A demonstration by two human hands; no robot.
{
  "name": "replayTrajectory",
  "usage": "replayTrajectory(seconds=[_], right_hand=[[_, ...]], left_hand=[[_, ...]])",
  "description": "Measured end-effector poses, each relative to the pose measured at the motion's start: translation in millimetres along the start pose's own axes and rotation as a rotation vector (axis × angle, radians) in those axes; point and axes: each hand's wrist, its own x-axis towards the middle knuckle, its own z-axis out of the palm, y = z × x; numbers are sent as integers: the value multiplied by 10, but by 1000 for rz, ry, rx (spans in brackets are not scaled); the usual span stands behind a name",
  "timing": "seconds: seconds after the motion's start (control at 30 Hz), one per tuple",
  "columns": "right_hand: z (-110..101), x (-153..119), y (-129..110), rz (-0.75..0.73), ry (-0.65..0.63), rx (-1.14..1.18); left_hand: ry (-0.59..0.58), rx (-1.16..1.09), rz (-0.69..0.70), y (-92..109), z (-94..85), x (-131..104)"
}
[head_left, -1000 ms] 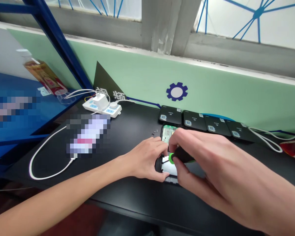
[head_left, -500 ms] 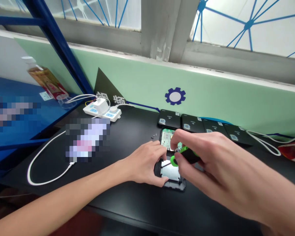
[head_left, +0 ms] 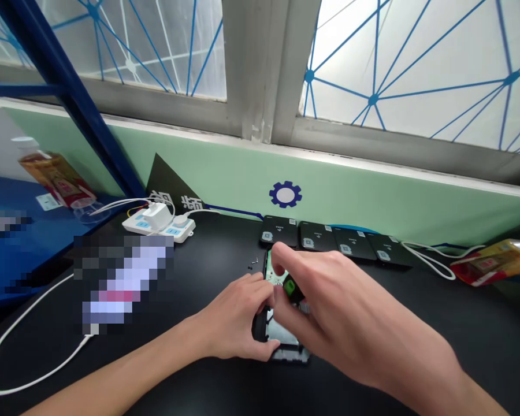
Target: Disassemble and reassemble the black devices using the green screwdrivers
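Note:
An opened device (head_left: 281, 329) lies on the black table, a green circuit board in its upper part and a silvery plate in its lower part. My left hand (head_left: 242, 318) grips its left edge, fingers curled at the side and thumb at the lower end. Above the board, my right hand (head_left: 333, 306) holds a black and green screwdriver (head_left: 290, 288) between thumb and fingers. The hand hides the tool's tip and much of the board. Small screws (head_left: 253, 262) rest on the table left of the device's top.
Several black cases (head_left: 278, 231) line the wall behind the device. At the left are a white power strip (head_left: 179, 230), a blurred-out phone (head_left: 125, 283) and its looping white cable (head_left: 26, 312). Drink bottles (head_left: 60, 179) (head_left: 489, 266) stand at both sides.
The view has tilted up and shifted right. My right hand has turned the screwdriver more upright and brought it over the circuit board. My left hand keeps its grip on the device.

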Motion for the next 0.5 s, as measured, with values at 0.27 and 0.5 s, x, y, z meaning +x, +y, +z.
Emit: replayTrajectory(seconds=[0.27, 0.5], right_hand=[[-70, -12, -53, -23, -32, 23], [-17, -1, -55, -28, 54, -32]], left_hand=[[-25, -34, -17, 16, -23, 16], [-32, -21, -52, 20, -29, 10]])
